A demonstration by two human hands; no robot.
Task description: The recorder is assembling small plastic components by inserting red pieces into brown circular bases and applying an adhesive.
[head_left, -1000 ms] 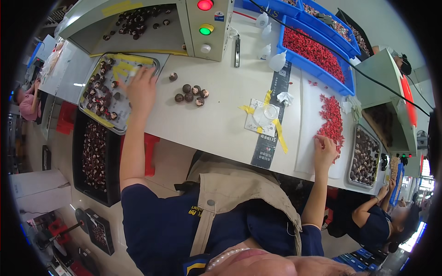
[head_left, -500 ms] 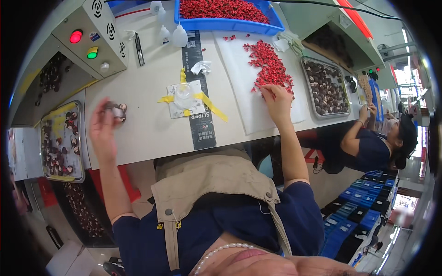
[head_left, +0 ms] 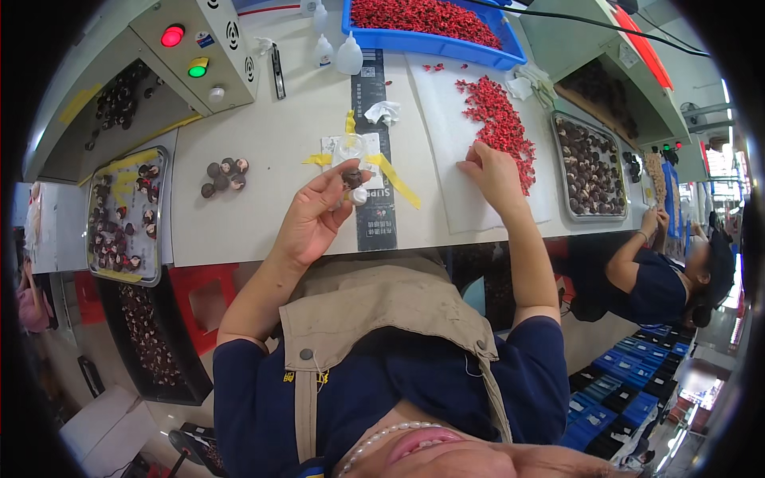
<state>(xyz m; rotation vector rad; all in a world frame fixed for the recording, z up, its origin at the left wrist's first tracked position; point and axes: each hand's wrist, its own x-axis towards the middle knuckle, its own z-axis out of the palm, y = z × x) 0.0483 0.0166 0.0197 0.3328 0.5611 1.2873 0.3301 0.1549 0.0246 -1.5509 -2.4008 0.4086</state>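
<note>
My left hand (head_left: 319, 213) is raised in front of a small clear round dish (head_left: 351, 146). Its fingertips pinch a dark brown ball (head_left: 351, 179); a small white piece (head_left: 358, 196) shows just below the ball, and I cannot make out what it is. The dish stands on a white square plate fixed with yellow tape (head_left: 396, 180). My right hand (head_left: 496, 179) is closed, thumb against fingers, at the near left edge of a heap of small red pieces (head_left: 496, 111). Whatever it pinches is hidden. The heap lies on a white sheet (head_left: 446, 187).
Several brown balls (head_left: 226, 173) sit left on the table. Metal trays of brown pieces stand at the left (head_left: 163, 215) and right (head_left: 620, 217). Behind are a blue bin (head_left: 434, 44), white squeeze bottles (head_left: 349, 56) and machine housings (head_left: 159, 48). A co-worker (head_left: 645, 275) sits at right.
My left hand has moved right from the brown balls to the dish, now carrying a brown ball. My right hand remains closed beside the red heap. The whole view has shifted slightly.
</note>
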